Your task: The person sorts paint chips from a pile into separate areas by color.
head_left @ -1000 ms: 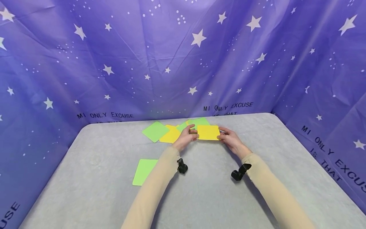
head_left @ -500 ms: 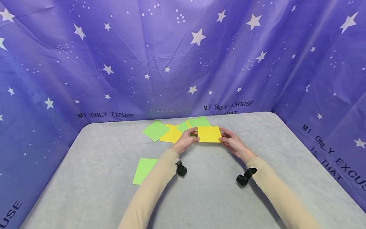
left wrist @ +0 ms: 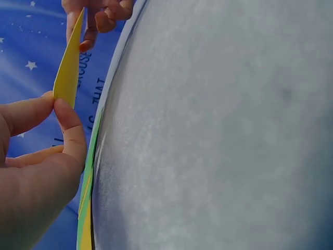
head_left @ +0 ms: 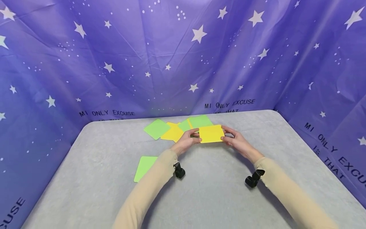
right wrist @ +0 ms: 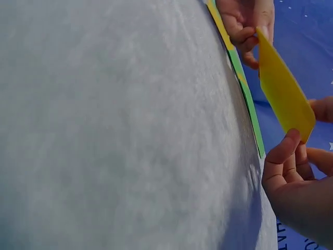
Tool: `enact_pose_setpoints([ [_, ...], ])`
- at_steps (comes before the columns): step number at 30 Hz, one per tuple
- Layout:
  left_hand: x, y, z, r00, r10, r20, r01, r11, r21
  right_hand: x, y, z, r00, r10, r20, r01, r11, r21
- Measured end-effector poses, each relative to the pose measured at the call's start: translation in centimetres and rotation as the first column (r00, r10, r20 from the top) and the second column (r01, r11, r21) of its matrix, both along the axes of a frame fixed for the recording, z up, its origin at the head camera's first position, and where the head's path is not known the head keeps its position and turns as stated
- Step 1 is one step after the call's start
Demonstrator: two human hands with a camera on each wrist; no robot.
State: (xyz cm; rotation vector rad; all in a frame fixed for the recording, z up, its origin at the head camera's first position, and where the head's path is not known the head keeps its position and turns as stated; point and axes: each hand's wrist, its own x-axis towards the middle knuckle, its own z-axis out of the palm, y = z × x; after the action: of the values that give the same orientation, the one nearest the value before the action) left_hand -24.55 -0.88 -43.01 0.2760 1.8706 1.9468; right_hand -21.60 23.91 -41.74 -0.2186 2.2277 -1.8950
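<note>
Left hand [head_left: 187,140] and right hand [head_left: 237,142] each pinch an opposite short edge of the yellow card [head_left: 211,133], held just above the far-middle table [head_left: 217,197]. Looks light, thin, stiff, probably slick; edges are the best grip. Overlapping green and yellow cards [head_left: 174,128] lie just beyond; a lone green card [head_left: 144,167] near left. Nothing blocks.

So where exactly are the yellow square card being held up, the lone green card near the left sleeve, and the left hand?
Yellow square card [head_left: 211,133], head view, middle of its face.
Lone green card [head_left: 144,166], head view, its visible face.
Left hand [head_left: 187,142], head view, back of the hand.
</note>
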Motion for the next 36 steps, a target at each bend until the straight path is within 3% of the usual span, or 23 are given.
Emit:
enact_pose_setpoints([
  [6, 0.8, -0.2, 0.3, 1.0, -0.015, -0.01, 0.015, 1.0, -0.002, 0.6, 0.8, 0.1, 0.993, 0.041, -0.112, -0.024, 0.988, 0.151],
  [10, 1.4, -0.2, 0.6, 1.0, -0.029, -0.008, 0.029, 1.0, -0.006, 1.3, 1.2, 0.2, 0.987, 0.07, -0.147, -0.04, 0.98, 0.196],
  [14, 2.1, -0.3, 1.0, 0.998, -0.052, -0.023, 0.051, 0.996, -0.068, 1.7, 1.4, 0.3, 0.981, 0.098, -0.168, -0.057, 0.972, 0.229],
  [21, 3.6, -0.5, 1.6, 0.991, -0.112, -0.076, 0.092, 0.97, -0.224, 2.1, 1.6, 0.1, 0.97, 0.168, -0.179, -0.104, 0.942, 0.318],
  [29, 4.8, -0.6, 1.2, 0.979, -0.15, -0.135, 0.1, 0.942, -0.322, 2.8, 1.7, -0.2, 0.941, 0.258, -0.218, -0.15, 0.898, 0.414],
  [36, 5.7, -0.7, 1.0, 0.973, -0.178, -0.145, 0.11, 0.916, -0.385, 3.5, 1.6, -0.5, 0.92, 0.323, -0.223, -0.202, 0.876, 0.438],
])
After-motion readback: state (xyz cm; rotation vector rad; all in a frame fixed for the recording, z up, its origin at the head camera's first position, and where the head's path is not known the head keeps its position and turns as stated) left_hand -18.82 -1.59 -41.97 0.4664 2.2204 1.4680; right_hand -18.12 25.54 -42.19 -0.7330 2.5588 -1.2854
